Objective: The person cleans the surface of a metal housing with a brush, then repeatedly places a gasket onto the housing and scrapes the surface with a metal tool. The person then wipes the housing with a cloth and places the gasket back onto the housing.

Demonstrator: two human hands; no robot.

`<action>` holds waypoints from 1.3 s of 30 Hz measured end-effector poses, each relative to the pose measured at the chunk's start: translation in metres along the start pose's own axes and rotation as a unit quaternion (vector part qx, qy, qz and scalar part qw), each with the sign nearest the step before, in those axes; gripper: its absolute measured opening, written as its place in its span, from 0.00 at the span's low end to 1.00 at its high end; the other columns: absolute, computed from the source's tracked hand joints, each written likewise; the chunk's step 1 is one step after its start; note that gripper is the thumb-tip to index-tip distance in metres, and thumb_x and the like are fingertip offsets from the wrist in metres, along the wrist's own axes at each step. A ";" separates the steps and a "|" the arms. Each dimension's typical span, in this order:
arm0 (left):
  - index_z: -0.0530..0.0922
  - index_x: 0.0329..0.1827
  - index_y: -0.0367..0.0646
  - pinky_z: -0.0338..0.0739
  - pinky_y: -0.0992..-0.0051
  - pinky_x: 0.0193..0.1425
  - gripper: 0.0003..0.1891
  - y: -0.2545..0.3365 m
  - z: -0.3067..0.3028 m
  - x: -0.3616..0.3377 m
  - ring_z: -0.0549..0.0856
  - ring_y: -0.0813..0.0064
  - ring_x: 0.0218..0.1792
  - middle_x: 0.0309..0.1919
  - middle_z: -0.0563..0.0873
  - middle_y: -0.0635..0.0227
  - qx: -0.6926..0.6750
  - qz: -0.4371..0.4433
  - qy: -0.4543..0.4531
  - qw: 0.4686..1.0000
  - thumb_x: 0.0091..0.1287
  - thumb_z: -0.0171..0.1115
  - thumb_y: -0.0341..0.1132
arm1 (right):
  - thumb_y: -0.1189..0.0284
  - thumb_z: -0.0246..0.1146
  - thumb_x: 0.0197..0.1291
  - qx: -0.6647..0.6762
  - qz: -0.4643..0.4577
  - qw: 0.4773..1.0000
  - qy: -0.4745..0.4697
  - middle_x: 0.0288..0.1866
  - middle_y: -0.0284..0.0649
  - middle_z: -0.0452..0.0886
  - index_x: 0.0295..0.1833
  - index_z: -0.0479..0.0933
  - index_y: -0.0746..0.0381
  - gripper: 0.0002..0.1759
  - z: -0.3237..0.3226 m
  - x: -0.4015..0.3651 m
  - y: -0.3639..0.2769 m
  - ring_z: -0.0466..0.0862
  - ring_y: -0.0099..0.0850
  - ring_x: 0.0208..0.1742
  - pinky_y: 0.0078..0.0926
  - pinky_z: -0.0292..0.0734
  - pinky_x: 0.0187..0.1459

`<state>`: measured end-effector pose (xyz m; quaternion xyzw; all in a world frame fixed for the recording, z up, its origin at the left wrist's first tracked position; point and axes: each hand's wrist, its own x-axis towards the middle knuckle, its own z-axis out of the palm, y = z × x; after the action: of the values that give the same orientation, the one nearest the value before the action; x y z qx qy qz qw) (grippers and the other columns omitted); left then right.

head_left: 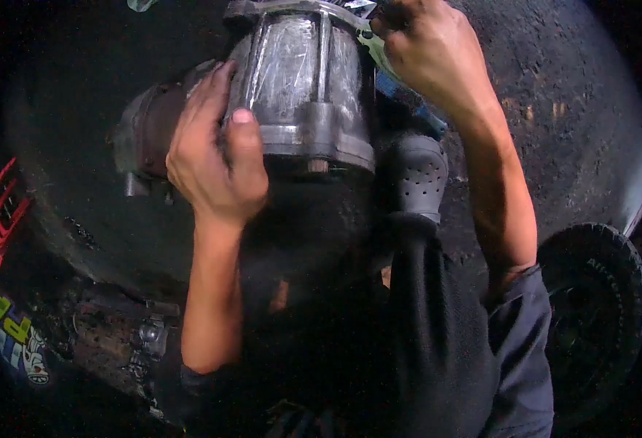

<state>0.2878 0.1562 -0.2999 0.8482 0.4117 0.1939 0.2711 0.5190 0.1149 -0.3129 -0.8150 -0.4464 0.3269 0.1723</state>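
A cast-metal gearbox-like housing [292, 73] with ribs and a flanged lower rim stands at the top middle. My left hand [215, 150] lies against its left side, fingers stretched along the wall and thumb apart on the front. At the housing's upper right edge, my right hand [419, 40] is closed with its fingers curled inward. A pale green strip [372, 51] shows beside those fingers, and I cannot tell what they grip. A darker cylindrical part [157, 131], like a motor body, sits left of the housing, partly behind my left hand.
A grey perforated clog [419, 175] is on my foot, right of the housing. Blue material [427, 117] lies just beyond it. A tyre [602, 292] stands at the right. Dirty metal machinery [113, 336] and a red printed item [0, 219] are at the left.
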 end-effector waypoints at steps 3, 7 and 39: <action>0.77 0.52 0.28 0.71 0.63 0.60 0.23 -0.002 0.000 0.000 0.80 0.46 0.52 0.48 0.81 0.41 -0.010 0.003 -0.003 1.000 0.62 0.52 0.39 | 0.74 0.59 0.47 0.091 0.018 0.991 -0.092 0.33 0.59 0.80 0.35 0.80 0.68 0.11 -0.018 0.000 -0.008 0.81 0.54 0.38 0.45 0.76 0.43; 0.76 0.53 0.28 0.71 0.63 0.60 0.23 0.001 -0.002 0.001 0.80 0.46 0.53 0.48 0.81 0.41 0.008 0.000 -0.010 1.000 0.62 0.51 0.39 | 0.74 0.58 0.45 -0.028 -0.056 0.997 0.038 0.32 0.59 0.81 0.33 0.80 0.69 0.11 0.011 -0.002 0.002 0.82 0.53 0.36 0.45 0.77 0.42; 0.70 0.61 0.29 0.68 0.60 0.62 0.28 -0.010 -0.020 0.015 0.76 0.45 0.56 0.54 0.77 0.42 0.056 0.052 -0.142 0.987 0.66 0.44 0.43 | 0.66 0.61 0.46 0.002 -0.021 0.997 0.069 0.35 0.52 0.83 0.38 0.82 0.59 0.14 0.020 -0.008 0.016 0.83 0.52 0.40 0.47 0.78 0.44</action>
<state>0.2793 0.1793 -0.2887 0.9012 0.3343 0.0624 0.2687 0.5118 0.0993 -0.3332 -0.8257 -0.4494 0.2677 0.2112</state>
